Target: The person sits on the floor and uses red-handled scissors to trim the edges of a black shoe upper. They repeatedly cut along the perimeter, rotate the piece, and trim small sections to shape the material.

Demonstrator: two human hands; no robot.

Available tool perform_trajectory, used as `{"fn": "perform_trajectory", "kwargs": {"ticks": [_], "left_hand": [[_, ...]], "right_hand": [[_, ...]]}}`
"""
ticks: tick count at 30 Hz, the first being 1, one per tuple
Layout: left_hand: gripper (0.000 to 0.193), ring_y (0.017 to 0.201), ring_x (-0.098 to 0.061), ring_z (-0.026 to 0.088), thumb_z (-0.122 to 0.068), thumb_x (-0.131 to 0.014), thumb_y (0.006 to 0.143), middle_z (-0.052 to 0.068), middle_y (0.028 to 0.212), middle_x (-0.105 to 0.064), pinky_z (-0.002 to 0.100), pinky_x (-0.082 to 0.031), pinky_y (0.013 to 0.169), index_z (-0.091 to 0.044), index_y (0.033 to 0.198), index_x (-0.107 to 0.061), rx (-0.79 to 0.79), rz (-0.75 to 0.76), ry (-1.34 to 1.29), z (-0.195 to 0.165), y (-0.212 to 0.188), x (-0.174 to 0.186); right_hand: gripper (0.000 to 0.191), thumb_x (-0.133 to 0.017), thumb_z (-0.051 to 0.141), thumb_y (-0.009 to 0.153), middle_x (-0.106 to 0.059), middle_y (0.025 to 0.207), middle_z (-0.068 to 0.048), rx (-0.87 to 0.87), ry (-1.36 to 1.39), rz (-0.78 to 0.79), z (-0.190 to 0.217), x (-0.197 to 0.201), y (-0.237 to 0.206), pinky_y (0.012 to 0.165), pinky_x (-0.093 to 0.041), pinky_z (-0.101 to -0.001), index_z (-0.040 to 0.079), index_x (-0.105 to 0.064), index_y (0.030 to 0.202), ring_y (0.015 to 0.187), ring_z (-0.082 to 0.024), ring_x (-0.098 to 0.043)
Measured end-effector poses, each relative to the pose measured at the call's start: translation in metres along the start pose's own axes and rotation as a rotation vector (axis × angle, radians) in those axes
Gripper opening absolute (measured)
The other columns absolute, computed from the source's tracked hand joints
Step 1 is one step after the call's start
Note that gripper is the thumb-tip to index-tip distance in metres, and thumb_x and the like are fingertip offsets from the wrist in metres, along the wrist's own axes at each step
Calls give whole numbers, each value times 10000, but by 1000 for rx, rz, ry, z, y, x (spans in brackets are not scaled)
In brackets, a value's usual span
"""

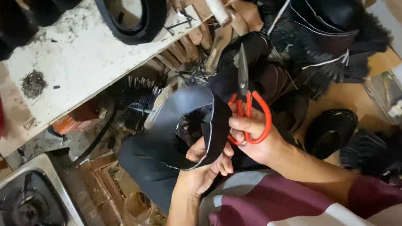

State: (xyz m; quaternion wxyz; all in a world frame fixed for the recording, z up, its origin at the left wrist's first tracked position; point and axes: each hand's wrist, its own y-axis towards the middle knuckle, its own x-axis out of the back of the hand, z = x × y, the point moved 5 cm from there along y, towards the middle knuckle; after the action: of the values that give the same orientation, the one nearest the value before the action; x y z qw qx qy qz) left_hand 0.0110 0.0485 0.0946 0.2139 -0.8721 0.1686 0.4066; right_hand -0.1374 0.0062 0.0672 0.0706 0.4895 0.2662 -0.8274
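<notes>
The right hand has its fingers through the orange handles of a pair of scissors, whose blades point away from the person and look closed or nearly so. Just to its left, the left hand grips a curved strip of dark, stiff material that arcs up toward the blades. Beyond the right hand lies a heap of black fringed pieces. Well to the left of the left hand sits a steel gas burner, and farther up a white surface carries a black ring.
</notes>
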Motion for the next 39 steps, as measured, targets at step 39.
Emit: {"fn": "perform_trajectory", "kwargs": {"ticks": [39], "left_hand": [[187,743,-725,136,-106,-684,968,103,1006,-780,253,-553,662,-24,1130,-729,37,-416,829,138,92,43]], "right_hand": [[457,-650,416,876,-733,1104,-63,-359,-1873,-453,56,294,-29,815,-529,-511,339,-617,1325,950,-293,-716]]}}
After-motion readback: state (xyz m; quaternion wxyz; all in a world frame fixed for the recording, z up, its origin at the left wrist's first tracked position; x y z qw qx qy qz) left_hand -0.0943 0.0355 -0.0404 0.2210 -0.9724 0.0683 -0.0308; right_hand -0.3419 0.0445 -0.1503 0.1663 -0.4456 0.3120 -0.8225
